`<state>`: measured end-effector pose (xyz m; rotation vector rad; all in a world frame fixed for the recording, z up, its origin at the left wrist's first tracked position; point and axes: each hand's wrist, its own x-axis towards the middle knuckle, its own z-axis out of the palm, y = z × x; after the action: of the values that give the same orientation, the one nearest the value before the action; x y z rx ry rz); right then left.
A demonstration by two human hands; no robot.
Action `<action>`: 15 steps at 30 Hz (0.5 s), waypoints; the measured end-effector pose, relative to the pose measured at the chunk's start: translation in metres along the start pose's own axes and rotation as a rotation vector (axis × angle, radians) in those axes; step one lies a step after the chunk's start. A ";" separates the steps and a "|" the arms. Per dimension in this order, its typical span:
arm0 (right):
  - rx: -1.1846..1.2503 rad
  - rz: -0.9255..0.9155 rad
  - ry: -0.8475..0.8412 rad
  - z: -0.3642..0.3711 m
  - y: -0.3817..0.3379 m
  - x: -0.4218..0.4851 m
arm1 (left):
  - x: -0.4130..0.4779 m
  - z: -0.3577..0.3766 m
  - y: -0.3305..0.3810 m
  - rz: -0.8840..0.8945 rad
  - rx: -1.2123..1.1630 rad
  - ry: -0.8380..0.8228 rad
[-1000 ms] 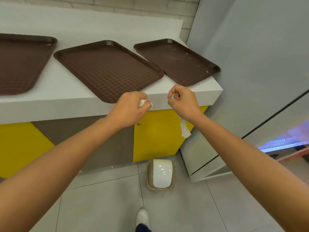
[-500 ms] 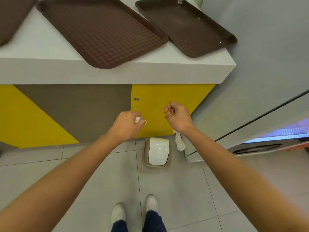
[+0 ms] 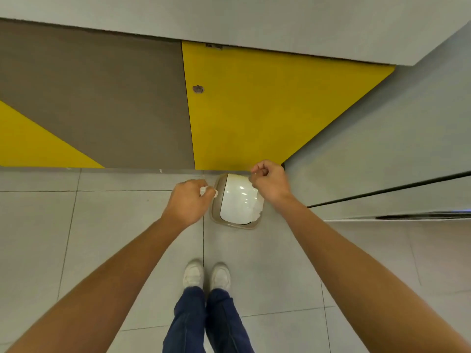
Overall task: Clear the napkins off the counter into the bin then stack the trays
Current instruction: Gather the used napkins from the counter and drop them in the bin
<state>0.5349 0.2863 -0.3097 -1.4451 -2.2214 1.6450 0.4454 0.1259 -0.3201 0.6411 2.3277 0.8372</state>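
Grips a crumpled napkin in the clenched fingers of the left hand, just beside the bin on the floor. Pinches a second napkin with the right hand, hanging over the white lid, below the yellow door.

Grey floor tiles meet a cabinet front where a yellow door, bearing a small round fitting that is perhaps a lock, adjoins a brown panel, with white shoes below blue trousers and a grey wall panel at the right.
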 end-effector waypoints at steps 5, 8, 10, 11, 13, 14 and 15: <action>0.157 0.144 0.047 0.038 0.067 0.040 | 0.033 0.056 -0.044 -0.023 -0.009 -0.015; 0.210 0.176 0.088 0.065 0.115 0.067 | 0.053 0.088 -0.075 -0.045 -0.008 -0.020; 0.212 0.183 0.120 0.081 0.146 0.079 | 0.061 0.106 -0.095 -0.061 -0.041 -0.024; 0.199 0.178 0.138 0.087 0.162 0.084 | 0.064 0.114 -0.104 -0.066 -0.052 -0.027; 0.147 0.144 0.163 0.098 0.190 0.092 | 0.067 0.126 -0.120 -0.075 -0.055 -0.044; 0.096 0.120 0.157 0.103 0.202 0.095 | 0.068 0.132 -0.127 -0.081 -0.051 -0.050; 0.024 0.097 0.140 0.108 0.212 0.097 | 0.069 0.136 -0.134 -0.090 -0.048 -0.053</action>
<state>0.5629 0.2742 -0.5651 -1.6317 -2.0818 1.5371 0.4536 0.1310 -0.5227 0.5284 2.2644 0.8223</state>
